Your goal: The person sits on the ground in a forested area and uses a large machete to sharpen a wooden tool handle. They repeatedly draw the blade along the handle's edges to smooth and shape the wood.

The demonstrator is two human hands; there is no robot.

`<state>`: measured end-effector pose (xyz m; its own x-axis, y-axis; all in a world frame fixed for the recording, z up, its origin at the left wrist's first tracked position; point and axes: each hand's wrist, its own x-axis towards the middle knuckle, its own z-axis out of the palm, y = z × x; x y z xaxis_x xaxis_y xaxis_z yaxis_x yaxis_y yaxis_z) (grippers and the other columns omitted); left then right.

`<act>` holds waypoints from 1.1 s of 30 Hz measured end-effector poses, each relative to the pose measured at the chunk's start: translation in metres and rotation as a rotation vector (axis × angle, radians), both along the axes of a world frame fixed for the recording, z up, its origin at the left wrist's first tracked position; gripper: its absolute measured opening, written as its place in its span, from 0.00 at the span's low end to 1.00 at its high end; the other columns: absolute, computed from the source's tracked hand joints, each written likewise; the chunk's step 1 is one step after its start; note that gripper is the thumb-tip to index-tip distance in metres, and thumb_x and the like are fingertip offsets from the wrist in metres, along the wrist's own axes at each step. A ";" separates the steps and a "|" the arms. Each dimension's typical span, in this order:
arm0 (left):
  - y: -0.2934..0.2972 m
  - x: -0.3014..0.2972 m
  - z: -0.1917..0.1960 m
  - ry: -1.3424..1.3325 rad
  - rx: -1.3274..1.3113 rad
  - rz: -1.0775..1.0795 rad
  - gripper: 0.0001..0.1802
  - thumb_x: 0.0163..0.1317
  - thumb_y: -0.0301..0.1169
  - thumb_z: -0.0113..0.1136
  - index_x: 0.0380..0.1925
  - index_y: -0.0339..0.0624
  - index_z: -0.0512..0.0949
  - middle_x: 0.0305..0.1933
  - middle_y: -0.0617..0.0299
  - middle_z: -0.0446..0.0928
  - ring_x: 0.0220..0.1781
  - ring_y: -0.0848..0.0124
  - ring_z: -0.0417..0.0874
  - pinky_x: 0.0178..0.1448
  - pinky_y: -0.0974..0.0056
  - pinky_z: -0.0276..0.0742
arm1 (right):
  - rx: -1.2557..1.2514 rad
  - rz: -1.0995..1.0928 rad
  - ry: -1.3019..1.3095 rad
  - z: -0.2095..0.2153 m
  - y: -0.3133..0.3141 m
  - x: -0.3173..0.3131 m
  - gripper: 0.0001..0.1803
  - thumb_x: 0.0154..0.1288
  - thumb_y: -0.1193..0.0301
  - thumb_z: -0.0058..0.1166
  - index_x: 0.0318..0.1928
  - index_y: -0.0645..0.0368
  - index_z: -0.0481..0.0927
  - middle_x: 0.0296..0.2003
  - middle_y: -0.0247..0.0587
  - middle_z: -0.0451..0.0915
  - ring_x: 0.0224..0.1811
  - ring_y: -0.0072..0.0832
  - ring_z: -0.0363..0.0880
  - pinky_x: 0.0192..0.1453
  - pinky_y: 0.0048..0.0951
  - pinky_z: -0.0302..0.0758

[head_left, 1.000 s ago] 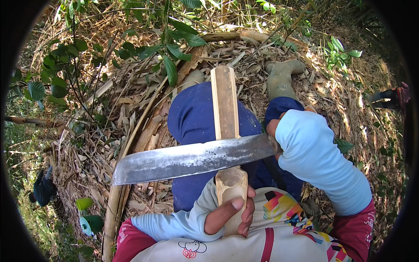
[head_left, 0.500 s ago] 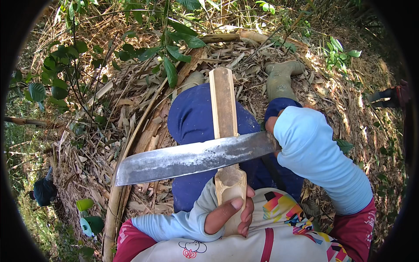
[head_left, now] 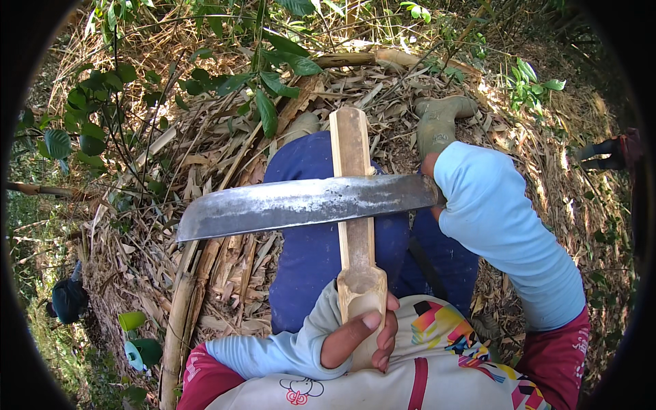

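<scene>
A carved piece of split bamboo (head_left: 357,253) stands away from my body, with a hollowed scoop-like part near me and a long narrow strip beyond. My left hand (head_left: 355,336) is closed round its near end, thumb on the side of the hollow. Across the strip lies the broad steel blade of a machete (head_left: 294,203), its tip toward the left. Closed at the blade's base is my right hand (head_left: 432,179), largely covered by the pale blue sleeve; the handle is hidden. Beneath the bamboo are my knees in blue trousers (head_left: 301,246).
Dry leaves and bamboo shavings cover the ground. A long pole (head_left: 179,324) curves along the left, near green cups (head_left: 142,352). Leafy stems (head_left: 102,102) rise at the upper left. A person (head_left: 70,299) is far left, another (head_left: 618,152) far right. My boot (head_left: 437,123) rests ahead.
The machete and my right hand have moved away from me along the bamboo strip, and the blade lies more level. My left hand and the bamboo have hardly moved.
</scene>
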<state>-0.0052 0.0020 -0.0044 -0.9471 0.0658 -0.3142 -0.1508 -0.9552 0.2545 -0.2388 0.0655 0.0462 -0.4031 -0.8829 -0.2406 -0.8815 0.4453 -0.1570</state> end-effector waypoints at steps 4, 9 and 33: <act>0.000 0.000 0.000 0.013 0.003 0.009 0.12 0.72 0.29 0.47 0.52 0.38 0.65 0.29 0.56 0.71 0.28 0.68 0.76 0.33 0.61 0.79 | 0.164 -0.051 0.011 0.009 -0.018 0.001 0.16 0.42 0.73 0.68 0.35 0.58 0.79 0.26 0.44 0.79 0.31 0.37 0.80 0.39 0.32 0.78; -0.002 -0.001 0.000 0.015 -0.002 0.008 0.12 0.72 0.28 0.46 0.52 0.38 0.65 0.29 0.56 0.71 0.27 0.68 0.76 0.33 0.61 0.79 | 0.151 -0.167 0.057 -0.006 -0.015 -0.004 0.12 0.43 0.72 0.69 0.29 0.60 0.80 0.24 0.40 0.80 0.29 0.30 0.80 0.38 0.27 0.79; 0.000 -0.002 0.001 0.000 -0.010 0.025 0.12 0.72 0.30 0.48 0.51 0.37 0.65 0.28 0.55 0.72 0.27 0.68 0.77 0.32 0.62 0.78 | 0.080 -0.128 0.034 -0.013 -0.017 -0.030 0.19 0.46 0.75 0.66 0.41 0.59 0.77 0.29 0.46 0.78 0.32 0.41 0.80 0.37 0.37 0.77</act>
<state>-0.0072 0.0019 -0.0032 -0.9484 0.0391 -0.3147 -0.1271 -0.9560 0.2643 -0.2688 0.0489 0.0329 -0.5199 -0.8026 -0.2925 -0.8211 0.5639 -0.0880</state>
